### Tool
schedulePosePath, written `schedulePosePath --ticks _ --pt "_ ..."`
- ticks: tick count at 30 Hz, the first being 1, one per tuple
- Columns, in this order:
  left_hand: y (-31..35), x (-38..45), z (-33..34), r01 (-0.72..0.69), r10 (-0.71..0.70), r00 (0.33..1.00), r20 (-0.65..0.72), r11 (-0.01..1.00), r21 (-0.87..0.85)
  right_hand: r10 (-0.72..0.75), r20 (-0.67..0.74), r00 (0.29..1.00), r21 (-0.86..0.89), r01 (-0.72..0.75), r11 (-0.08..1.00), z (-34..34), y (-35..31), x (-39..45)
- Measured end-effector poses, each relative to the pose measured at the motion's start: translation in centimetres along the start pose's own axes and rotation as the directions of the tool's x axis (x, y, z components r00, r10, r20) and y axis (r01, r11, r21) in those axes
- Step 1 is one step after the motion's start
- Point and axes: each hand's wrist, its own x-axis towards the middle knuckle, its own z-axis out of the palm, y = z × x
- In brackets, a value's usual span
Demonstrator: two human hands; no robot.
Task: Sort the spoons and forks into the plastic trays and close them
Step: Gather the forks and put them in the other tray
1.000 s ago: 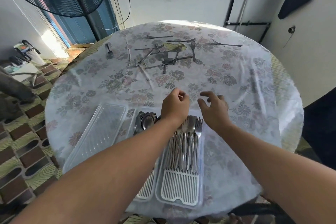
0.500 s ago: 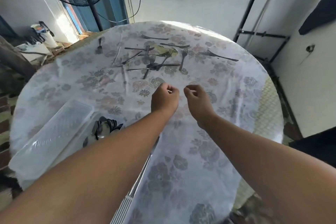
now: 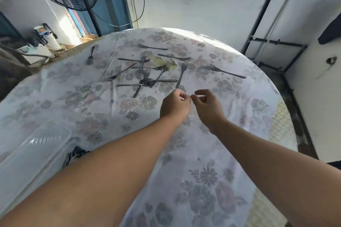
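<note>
The round counter (image 3: 230, 153), covered by a floral cloth under clear plastic, fills most of the view. Taking the nearest fork (image 3: 181, 73) as the landmark: it lies almost straight along the line away from the person, tines pointing to the far rim, handle end toward the hands. Just to its left lies a crossed pile of forks (image 3: 145, 77), several overlapping. Farther left, a single fork (image 3: 90, 58) rests near the counter's edge. To the landmark's right a lone fork (image 3: 226, 73) lies slanted, and beyond the landmark, toward the far rim, another fork (image 3: 152, 47) lies crosswise.

A clear plastic tray lid (image 3: 31, 155) sits well to the near left of the landmark, at the counter's near rim, with a cluster of spoon bowls (image 3: 74, 155) beside it, partly hidden by the left forearm.

The left hand (image 3: 174, 106) hovers just short of the landmark fork's handle end, its fingers (image 3: 181, 96) curled inward around nothing visible. The right hand (image 3: 207, 106) is close beside it, fingers (image 3: 198, 96) bent toward the thumb, likewise holding nothing visible; the two hands' fingertips nearly meet.
</note>
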Motion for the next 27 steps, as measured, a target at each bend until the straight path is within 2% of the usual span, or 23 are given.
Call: schedulePosePath --ticks 7,11,13,15,18,20,22,24,27 --pt "1.6 7.5 5.9 0.085 -0.071 0.993 -0.094 0.986 0.145 -0.057 0.167 0.984 -0.128 0.079 0.989 -2.4 2.5 10.1" --pt "2.0 11.4 8.6 0.085 -0.059 0.995 -0.086 0.936 0.342 -0.079 0.187 0.979 -0.326 0.138 0.935 -4.0 3.9 16.2" --pt "2.0 12.8 9.2 0.079 -0.076 0.997 -0.026 0.873 0.482 -0.087 0.174 0.981 -0.473 0.161 0.866 -4.8 4.4 18.6" --pt "1.8 14.1 9.7 0.058 -0.092 0.995 0.027 0.803 0.593 -0.110 0.158 0.981 -0.640 0.186 0.746 -5.6 4.6 20.7" --pt "1.2 15.2 10.0 0.021 -0.100 0.992 0.077 0.733 0.680 -0.041 0.136 0.990 -0.763 0.131 0.634 -6.2 5.3 23.4" --pt "0.9 15.2 10.1 0.001 -0.076 0.994 0.074 0.703 0.711 0.062 0.149 0.987 -0.794 0.082 0.602 -6.3 5.7 24.3" --pt "0.8 15.1 10.3 0.007 -0.023 1.000 0.012 0.691 0.722 0.124 0.152 0.981 -0.808 0.051 0.587 -6.2 5.9 24.7" --pt "0.6 15.2 10.6 0.051 -0.002 0.997 -0.071 0.720 0.692 0.054 0.139 0.989 -0.825 0.085 0.559 -5.9 6.1 24.5" --pt "0.6 15.6 10.7 0.161 -0.083 0.984 -0.160 0.803 0.574 -0.062 0.171 0.983 -0.812 0.176 0.557 -4.9 6.1 23.7"
